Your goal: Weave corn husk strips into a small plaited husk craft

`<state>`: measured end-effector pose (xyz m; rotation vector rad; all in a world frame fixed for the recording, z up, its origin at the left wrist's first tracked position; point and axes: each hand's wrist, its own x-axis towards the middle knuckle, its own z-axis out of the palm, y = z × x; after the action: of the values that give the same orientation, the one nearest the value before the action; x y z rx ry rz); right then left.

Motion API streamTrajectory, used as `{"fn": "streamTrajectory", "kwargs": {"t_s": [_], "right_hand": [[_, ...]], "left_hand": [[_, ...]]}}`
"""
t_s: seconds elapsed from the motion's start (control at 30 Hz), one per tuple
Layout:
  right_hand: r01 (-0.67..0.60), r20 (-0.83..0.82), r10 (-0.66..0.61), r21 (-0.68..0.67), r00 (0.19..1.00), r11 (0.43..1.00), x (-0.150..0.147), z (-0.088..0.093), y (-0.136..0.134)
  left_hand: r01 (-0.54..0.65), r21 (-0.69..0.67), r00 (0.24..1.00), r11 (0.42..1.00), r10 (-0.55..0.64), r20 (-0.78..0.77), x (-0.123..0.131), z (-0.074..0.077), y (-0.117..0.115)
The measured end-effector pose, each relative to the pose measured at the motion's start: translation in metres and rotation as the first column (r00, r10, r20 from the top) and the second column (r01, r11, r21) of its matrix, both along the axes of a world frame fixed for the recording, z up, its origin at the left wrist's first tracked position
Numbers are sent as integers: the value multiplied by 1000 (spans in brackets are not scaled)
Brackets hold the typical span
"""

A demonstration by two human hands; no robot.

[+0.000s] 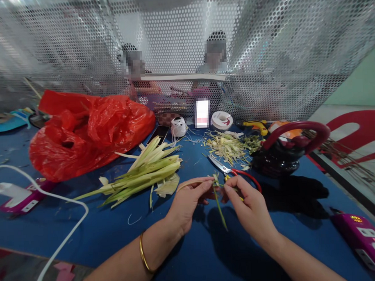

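Observation:
My left hand (189,200) pinches a narrow green leaf strip (220,211) between thumb and fingers, and the strip's long tail hangs down over the table. Close beside it, my right hand (246,200) has thumb and forefinger pressed together at the strip's side; what sits in that pinch is too small to make out. Yellow parts of a tool show behind the right fingers, mostly hidden. Just beyond lie scissors (220,166) with red handles, blades apart. To the left rests a bundle of pale green leaf strips (142,177).
A red plastic bag (91,135), white string ball (179,127), ribbon roll (221,120) and lit phone (202,113) stand toward the back. Leaf scraps (226,146) lie near a black bag with a dark red handle (298,132). A white cable (75,197) crosses the left. Two people sit behind the perforated screen.

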<state>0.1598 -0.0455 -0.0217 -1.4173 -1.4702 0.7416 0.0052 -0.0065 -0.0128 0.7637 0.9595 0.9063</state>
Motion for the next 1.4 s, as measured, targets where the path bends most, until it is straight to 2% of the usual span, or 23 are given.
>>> {"fn": "streamTrajectory", "kwargs": {"t_s": [0.17,0.33,0.53,0.63,0.73,0.83,0.93,1.03,1.17,1.4], "right_hand": [[-79,-64,75,-57,995,995,-1,-1,-2],[-39,-71,34,-63,997,997,-1,-2,-1],[-90,-203,63,-125,977,988,-4,-2,0],[-92,-172,68,-136,983,986,-7,-3,-2],[-71,-114,57,-119,992,990,-9,-4,-4],[-44,-30,42,-68,999,997,-10,-5,-5],[-35,37,36,-33,999,999,-9,-4,-5],[-60,86,63,-41,994,997,-8,-4,-6],[-87,163,89,-21,983,996,-5,-3,-7],[-116,146,113,16,983,993,-3,0,-7]], "left_hand": [[10,-40,1000,999,-10,0,2,1,-1],[-66,21,997,998,67,-47,4,4,-1],[-39,100,992,994,51,-116,6,3,-1],[-34,111,994,993,46,-101,7,3,-2],[-9,65,999,998,12,-38,6,2,-2],[24,-6,999,1000,-23,28,4,3,-2],[42,-4,999,999,-42,25,4,3,-3],[-6,20,1000,1000,6,-21,5,2,-4],[-69,-4,998,998,69,-5,6,1,-4],[-168,12,986,986,168,2,5,4,1]]}}
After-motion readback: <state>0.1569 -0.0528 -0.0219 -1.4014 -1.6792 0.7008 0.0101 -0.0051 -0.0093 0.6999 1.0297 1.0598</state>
